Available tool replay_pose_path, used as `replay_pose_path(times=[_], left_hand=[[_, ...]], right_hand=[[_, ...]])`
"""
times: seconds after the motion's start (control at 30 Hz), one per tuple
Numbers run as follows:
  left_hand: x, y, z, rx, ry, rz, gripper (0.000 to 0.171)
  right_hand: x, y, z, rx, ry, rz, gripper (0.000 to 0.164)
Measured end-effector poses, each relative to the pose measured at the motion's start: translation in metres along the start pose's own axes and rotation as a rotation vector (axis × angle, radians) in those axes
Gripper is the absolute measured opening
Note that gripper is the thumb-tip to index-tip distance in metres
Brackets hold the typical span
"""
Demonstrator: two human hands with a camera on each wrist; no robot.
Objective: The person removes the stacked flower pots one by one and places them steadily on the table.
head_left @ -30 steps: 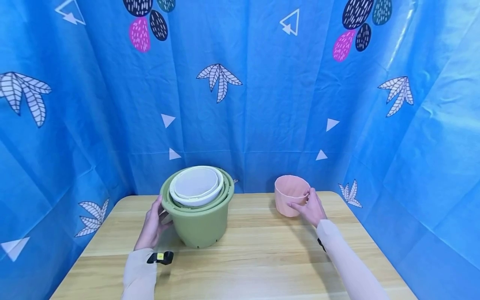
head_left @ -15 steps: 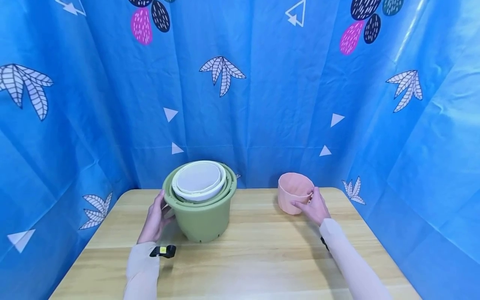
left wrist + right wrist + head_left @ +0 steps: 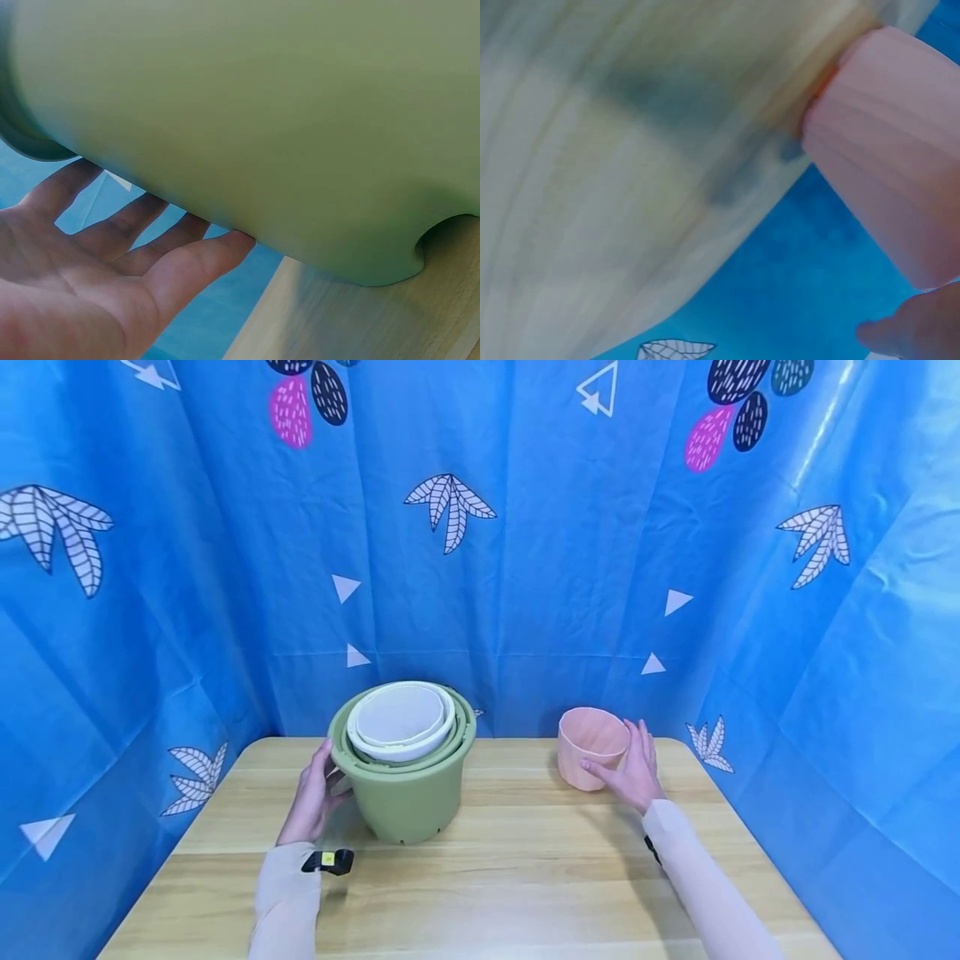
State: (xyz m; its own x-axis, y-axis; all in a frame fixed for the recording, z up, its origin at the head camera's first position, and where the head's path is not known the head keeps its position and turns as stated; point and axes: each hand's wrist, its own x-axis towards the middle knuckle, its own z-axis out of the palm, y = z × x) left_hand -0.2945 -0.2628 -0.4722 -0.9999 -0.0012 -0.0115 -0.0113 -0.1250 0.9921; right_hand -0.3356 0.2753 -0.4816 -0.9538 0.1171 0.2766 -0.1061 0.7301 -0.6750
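A green plastic flower pot (image 3: 408, 806) stands at the left of the table, with further green and white pots (image 3: 401, 714) nested inside it. My left hand (image 3: 310, 797) is at its left side. In the left wrist view the fingers (image 3: 124, 225) are spread and fairly straight, their tips at the pot's wall. A small pink pot (image 3: 581, 764) with a wavy rim stands upright at the back right. My right hand (image 3: 636, 774) is beside it, fingers spread behind its right side and thumb by its front. The right wrist view shows little of that hand.
The wood-grain table (image 3: 510, 877) has rounded back corners. A blue patterned curtain (image 3: 562, 568) hangs behind it and along both sides. Dark devices sit on both wrists, the left one (image 3: 327, 862) with a yellow mark.
The right hand's fingers have straightened and let go of the pink pot's rim. The pink pot stays in place. The left hand stays at the green pot; the head view has shifted slightly.
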Motion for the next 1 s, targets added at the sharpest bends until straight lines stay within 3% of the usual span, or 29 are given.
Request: replay_pose_path(times=[0.2,0.43,0.73,1.0], left_hand=[[0.001,-0.003,0.000,-0.002,0.001,0.002,0.081],[0.000,-0.002,0.000,-0.018,0.008,0.004,0.083],[0.001,0.001,-0.001,-0.001,0.011,0.003,0.084],[-0.001,0.001,-0.004,0.002,0.008,0.004,0.083]], right_hand=[[0.001,-0.014,-0.003,0.037,0.078,-0.057,0.113],[0.002,-0.044,-0.003,0.117,0.071,-0.099,0.093],[0.007,-0.089,0.005,0.196,0.010,-0.198,0.076],[0.001,-0.137,0.016,0.222,-0.094,-0.271,0.077]])
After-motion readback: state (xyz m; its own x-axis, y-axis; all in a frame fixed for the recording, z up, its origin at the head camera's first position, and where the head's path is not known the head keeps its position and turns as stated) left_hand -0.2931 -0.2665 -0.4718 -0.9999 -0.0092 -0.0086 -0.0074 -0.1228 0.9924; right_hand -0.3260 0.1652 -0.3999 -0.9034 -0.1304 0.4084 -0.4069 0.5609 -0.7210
